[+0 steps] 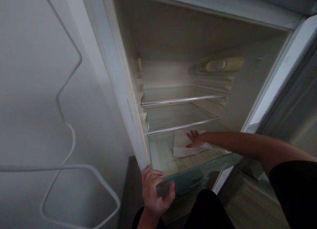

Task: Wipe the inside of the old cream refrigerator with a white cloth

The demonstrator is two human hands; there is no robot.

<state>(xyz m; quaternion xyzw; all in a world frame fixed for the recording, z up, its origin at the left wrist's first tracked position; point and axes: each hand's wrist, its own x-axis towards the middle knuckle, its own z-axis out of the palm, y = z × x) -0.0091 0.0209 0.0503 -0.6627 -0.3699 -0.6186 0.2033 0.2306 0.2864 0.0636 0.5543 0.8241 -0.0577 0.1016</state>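
1. Fridge (128,100) open, with clear glass shelves inside
2. Right hand (195,138) lies flat, fingers spread, on a crumpled white cloth (183,146) on the bottom shelf (163,156)
3. Left hand (155,192) clamps that shelf's front edge

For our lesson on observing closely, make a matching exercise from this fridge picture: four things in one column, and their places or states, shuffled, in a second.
Things:
1. left hand
2. right hand
3. cloth
4. dial

Places or states:
A. high on the fridge's inner right wall
B. gripping the front edge of the glass shelf
C. spread flat on the glass shelf
D. pressed flat on the cloth

Pairs: 1-B, 2-D, 3-C, 4-A
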